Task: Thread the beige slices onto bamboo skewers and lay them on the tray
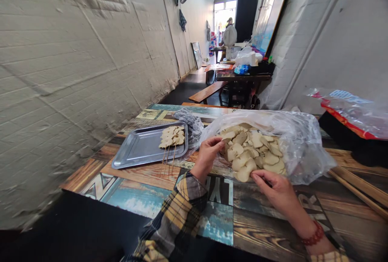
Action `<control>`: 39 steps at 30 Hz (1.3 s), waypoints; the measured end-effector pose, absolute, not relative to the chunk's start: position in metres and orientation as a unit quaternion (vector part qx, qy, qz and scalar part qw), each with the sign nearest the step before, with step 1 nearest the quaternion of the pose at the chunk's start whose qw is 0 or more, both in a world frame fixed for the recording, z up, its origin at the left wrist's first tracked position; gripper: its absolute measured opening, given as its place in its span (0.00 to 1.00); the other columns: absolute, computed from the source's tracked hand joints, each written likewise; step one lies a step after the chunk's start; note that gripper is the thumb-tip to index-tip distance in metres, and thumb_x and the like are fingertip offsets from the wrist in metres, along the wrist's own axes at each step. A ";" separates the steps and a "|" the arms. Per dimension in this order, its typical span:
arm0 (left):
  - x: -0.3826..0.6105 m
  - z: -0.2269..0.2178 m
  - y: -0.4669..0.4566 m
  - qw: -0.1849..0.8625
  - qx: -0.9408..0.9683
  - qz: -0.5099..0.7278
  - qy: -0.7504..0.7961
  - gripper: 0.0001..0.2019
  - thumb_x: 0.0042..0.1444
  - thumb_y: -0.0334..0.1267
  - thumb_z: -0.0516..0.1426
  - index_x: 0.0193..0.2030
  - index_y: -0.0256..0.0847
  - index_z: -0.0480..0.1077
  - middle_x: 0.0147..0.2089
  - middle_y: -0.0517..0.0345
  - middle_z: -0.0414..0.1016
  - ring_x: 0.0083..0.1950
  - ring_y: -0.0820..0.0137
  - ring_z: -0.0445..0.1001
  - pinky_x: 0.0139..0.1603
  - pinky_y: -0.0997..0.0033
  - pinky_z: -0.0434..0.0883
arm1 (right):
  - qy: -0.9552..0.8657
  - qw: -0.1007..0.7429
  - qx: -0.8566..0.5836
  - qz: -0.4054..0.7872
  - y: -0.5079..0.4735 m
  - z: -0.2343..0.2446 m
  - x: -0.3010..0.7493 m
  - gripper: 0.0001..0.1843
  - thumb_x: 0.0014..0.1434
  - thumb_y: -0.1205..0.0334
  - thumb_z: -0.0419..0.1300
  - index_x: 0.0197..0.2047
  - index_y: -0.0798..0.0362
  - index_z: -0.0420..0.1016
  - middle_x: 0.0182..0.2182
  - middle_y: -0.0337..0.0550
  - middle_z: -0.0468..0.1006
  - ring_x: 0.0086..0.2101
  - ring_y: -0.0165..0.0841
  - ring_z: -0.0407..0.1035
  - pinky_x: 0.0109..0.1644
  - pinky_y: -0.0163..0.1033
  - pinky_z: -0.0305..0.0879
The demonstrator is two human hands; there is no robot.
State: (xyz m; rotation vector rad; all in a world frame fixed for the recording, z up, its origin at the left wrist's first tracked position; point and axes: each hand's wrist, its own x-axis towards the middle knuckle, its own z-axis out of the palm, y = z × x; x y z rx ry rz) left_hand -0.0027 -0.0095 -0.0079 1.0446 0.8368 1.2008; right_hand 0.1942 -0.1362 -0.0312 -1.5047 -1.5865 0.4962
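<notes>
Many thin, round, cream-coloured slices (pixel 273 159) lie in a crinkly clear plastic bag (pixel 303 139) on a wood-patterned table (pixel 145 193). Both hands are apart: left hand (pixel 208 154) and right hand (pixel 274 189) each pinch slices. A stick may hide there; I can't tell. The shiny grey metal tray (pixel 142 145) has raised edges and room left of the skewered slices (pixel 172 137).
</notes>
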 end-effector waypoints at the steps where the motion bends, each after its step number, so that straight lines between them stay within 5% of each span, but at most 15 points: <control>1: -0.003 -0.008 -0.009 0.631 0.446 0.522 0.360 0.15 0.39 0.43 0.72 0.32 0.37 0.80 0.27 0.61 0.75 0.28 0.75 0.67 0.32 0.73 0.62 | -0.639 0.437 -0.602 0.196 -0.136 -0.032 0.194 0.21 0.62 0.47 0.57 0.31 0.52 0.84 0.24 0.43 0.83 0.23 0.35 0.75 0.32 0.37 0.73; 14: -0.006 -0.006 -0.005 0.750 0.337 0.465 0.328 0.20 0.34 0.43 0.74 0.28 0.35 0.73 0.24 0.63 0.69 0.24 0.79 0.65 0.27 0.77 0.62 | -0.665 0.442 -0.580 0.160 -0.136 -0.044 0.202 0.17 0.63 0.51 0.59 0.35 0.50 0.86 0.32 0.46 0.87 0.32 0.41 0.82 0.36 0.40 0.77; 26: -0.007 -0.004 -0.007 0.775 0.318 0.435 0.330 0.12 0.40 0.35 0.69 0.26 0.35 0.70 0.23 0.62 0.67 0.23 0.79 0.63 0.25 0.78 0.61 | -0.690 0.445 -0.556 0.131 -0.135 -0.043 0.203 0.17 0.64 0.52 0.59 0.33 0.50 0.86 0.31 0.46 0.87 0.30 0.40 0.82 0.36 0.39 0.79; 39: -0.007 -0.010 -0.007 0.755 0.362 0.423 0.346 0.14 0.38 0.39 0.71 0.24 0.35 0.71 0.22 0.63 0.67 0.22 0.79 0.63 0.26 0.76 0.60 | -0.675 0.451 -0.567 0.139 -0.135 -0.043 0.201 0.17 0.63 0.50 0.59 0.33 0.49 0.86 0.31 0.46 0.87 0.30 0.41 0.82 0.35 0.40 0.79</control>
